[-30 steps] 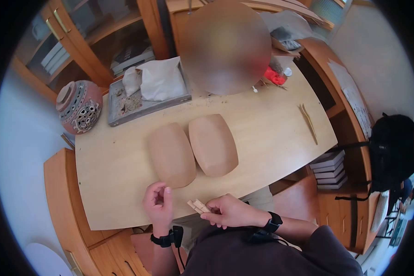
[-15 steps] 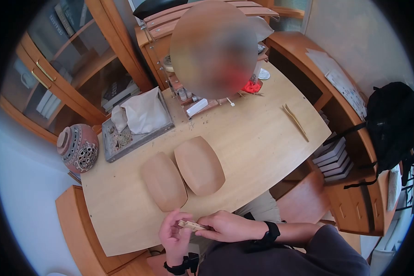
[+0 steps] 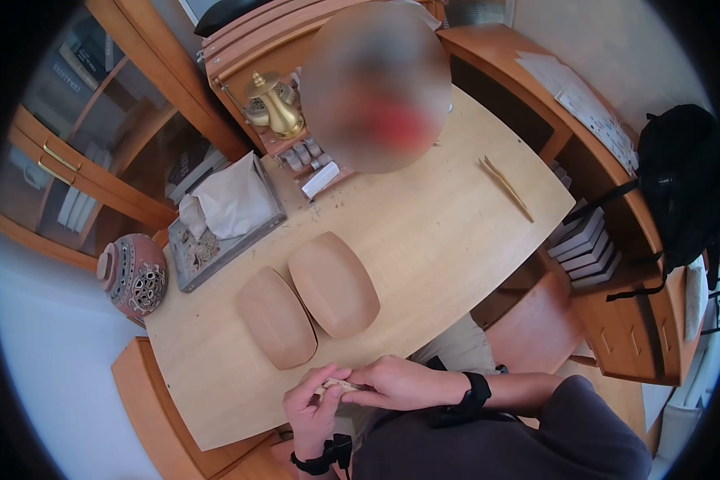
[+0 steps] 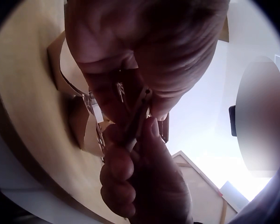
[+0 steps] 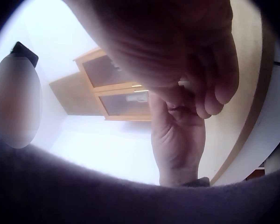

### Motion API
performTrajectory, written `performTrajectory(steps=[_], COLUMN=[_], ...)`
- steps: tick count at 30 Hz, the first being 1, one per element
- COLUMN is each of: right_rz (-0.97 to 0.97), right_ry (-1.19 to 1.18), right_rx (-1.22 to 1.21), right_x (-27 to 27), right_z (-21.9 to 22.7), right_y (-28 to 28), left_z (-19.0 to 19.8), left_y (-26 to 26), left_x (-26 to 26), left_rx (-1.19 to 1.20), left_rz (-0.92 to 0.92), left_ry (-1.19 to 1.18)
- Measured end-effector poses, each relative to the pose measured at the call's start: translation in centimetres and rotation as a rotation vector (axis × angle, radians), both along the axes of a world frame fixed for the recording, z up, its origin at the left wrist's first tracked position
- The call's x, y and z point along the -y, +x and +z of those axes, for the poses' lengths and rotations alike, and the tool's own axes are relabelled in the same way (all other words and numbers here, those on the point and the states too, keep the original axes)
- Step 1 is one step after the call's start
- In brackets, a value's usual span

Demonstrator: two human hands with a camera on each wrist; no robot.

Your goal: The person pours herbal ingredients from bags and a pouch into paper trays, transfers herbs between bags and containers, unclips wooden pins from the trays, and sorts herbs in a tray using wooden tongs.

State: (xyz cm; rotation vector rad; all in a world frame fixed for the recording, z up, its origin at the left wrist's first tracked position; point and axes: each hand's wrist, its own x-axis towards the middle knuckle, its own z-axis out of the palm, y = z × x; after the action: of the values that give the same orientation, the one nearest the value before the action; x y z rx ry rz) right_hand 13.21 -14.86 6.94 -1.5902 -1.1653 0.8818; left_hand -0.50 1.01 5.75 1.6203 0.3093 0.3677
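Left hand [image 3: 310, 406] and right hand [image 3: 406, 382], both pinching a small wooden clothespin [image 3: 338, 386] between them at the near edge of the table [image 3: 440, 240]; whether more than one is held is hard to tell. Probably light, stiff, best taken by its flat sides. Beyond, two brown trays [image 3: 334, 284] lie side by side.

The trays [image 3: 334, 284] are plain tan, the clothespin [image 3: 338, 386] apparently pale beige.
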Motion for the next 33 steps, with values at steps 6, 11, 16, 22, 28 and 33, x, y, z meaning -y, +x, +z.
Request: performTrajectory(steps=[6,11,16,22,28,33], right_rz=[-0.059,-0.033,-0.012,-0.396,-1.043,-1.039], right_ry=[0.114,0.129,0.099,0.207,0.086,-0.087], right_rx=[-0.041,0.014,-0.019,-0.094,-0.180,-0.408], right_x=[0.1,0.4,0.6,2.4,5.2,4.3], right_z=[-1.3,-1.3,-0.4,1.6,0.4,1.1], right_y=[-0.2,0.0,0.6,6.6,24.1,28.2], left_z=[0.5,0.4,0.4,1.3,0.9,0.9], left_y=[0.8,0.9,1.0,1.0,0.1,-0.1], left_x=[0.2,0.3,1.1,1.0,1.2,1.7], left_rx=[-0.005,0.014,0.068,-0.014,-0.063,-0.086], left_rz=[-0.067,-0.101,-0.088,0.034,0.012,0.006], left_ry=[0.096,0.104,-0.033,-0.106,-0.170,-0.177])
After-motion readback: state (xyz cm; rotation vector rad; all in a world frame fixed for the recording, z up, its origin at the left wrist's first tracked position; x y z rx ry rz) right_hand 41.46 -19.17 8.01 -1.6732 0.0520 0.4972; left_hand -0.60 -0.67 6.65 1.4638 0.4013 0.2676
